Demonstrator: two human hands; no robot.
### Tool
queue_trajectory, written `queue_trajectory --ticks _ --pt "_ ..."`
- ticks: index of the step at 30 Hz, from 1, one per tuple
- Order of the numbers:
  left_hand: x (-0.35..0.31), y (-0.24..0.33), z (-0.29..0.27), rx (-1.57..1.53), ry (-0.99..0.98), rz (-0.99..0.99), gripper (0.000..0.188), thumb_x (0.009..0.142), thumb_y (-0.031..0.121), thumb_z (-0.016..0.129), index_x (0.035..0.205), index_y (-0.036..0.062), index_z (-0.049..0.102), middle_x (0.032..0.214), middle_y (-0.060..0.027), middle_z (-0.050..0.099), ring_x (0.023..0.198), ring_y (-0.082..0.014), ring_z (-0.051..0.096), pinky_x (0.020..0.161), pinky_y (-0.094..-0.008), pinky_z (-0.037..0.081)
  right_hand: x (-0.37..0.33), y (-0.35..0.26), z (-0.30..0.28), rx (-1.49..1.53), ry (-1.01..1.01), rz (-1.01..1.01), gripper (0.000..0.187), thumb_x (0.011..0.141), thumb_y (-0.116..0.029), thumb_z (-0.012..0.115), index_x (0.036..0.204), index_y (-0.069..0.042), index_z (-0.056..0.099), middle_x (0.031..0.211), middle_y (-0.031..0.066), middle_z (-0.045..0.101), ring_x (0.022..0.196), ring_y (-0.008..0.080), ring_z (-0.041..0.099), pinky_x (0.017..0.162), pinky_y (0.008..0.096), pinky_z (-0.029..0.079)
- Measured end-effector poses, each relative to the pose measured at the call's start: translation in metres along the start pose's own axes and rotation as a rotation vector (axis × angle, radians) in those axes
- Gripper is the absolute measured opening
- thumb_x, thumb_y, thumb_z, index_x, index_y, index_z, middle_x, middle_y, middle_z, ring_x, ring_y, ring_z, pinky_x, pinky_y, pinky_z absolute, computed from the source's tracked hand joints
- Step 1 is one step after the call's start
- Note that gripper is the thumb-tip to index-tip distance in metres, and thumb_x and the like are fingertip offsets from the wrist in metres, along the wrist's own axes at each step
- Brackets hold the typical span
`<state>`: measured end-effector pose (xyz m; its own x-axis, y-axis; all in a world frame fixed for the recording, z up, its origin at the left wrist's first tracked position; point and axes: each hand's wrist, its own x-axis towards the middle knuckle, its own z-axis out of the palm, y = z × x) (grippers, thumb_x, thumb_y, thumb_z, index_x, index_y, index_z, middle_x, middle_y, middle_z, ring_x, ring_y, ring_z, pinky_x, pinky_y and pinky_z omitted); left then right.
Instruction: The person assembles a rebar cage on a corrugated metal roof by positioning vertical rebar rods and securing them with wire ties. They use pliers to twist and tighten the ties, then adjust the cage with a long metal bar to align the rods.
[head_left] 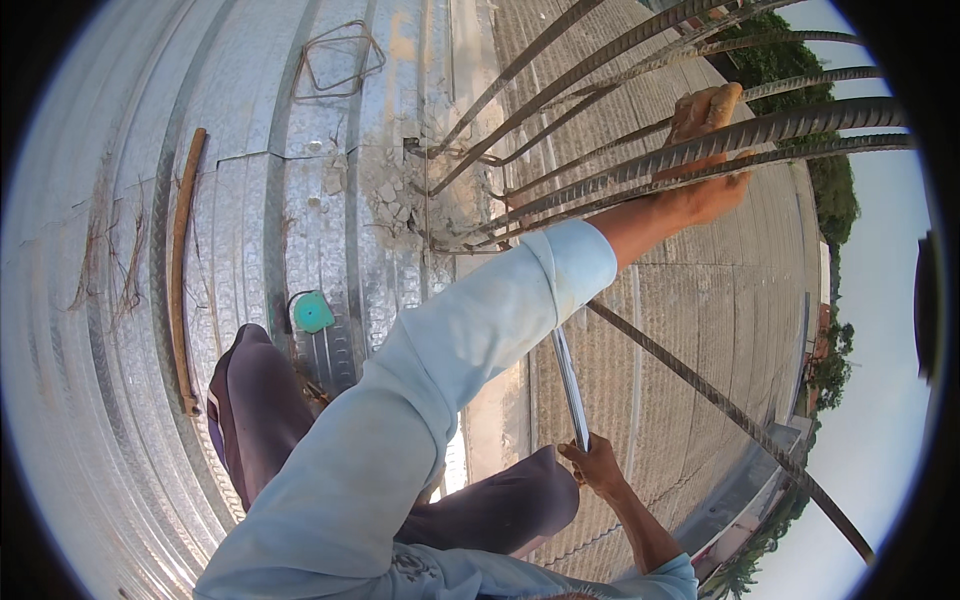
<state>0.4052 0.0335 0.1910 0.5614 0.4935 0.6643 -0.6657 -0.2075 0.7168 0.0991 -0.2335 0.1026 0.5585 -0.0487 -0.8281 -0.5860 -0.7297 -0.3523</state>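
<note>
Silver rod in the right hand

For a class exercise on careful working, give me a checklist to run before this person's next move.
1. Left hand firmly holding a bar: cannot tell; ribbed bars cross in front of it.
2. Right hand gripping the silver rod: ok.
3. Silver rod's upper end free: cannot tell; the left sleeve hides it.
4. Gloves worn: not ok; both hands are bare.
5. Rubble cleared from the bars' base: not ok.
</note>
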Motion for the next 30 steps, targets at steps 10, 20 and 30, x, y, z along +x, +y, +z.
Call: queue_trajectory --ticks 10,20,30 --pt "-0.063 0.011 -0.030 0.083 -0.311 0.108 0.079 0.102 0.048 0.048 0.158 0.0044 0.013 0.160 -0.0317 0.011 0.150 -0.0456 0.009 0.121 -0.0572 0.019 0.055 0.092 0.097 0.146 0.250 -0.074 0.021 0.082 -0.012 0.076 0.073 -0.004 0.058 0.062 -0.0002 0.053 0.058 0.0100 0.052 0.050 0.0333 0.041" --pt "-0.335 -0.007 -0.154 0.013 -0.248 -0.852 0.016 0.092 0.007 0.063 0.107 0.0020 0.069 0.095 -0.0150 0.073 0.083 -0.0253 0.072 0.077 -0.0362 0.055 0.014 0.237 0.173 0.296 0.504 -0.078 0.018 0.087 -0.013 0.068 0.078 0.000 0.059 0.062 0.0070 0.056 0.060 0.0147 0.054 0.055 0.0371 0.043" --pt "-0.427 0.032 -0.148 -0.073 -0.329 -1.618 0.077 0.096 0.066 0.047 0.127 -0.0036 0.058 0.098 -0.0166 0.072 0.081 -0.0205 0.068 0.072 -0.0370 0.052 -0.026 0.344 0.208 0.599 0.486 -0.278 0.020 0.088 -0.016 0.065 0.085 0.004 0.059 0.063 0.0130 0.060 0.057 0.0201 0.057 0.054 0.0388 0.046"
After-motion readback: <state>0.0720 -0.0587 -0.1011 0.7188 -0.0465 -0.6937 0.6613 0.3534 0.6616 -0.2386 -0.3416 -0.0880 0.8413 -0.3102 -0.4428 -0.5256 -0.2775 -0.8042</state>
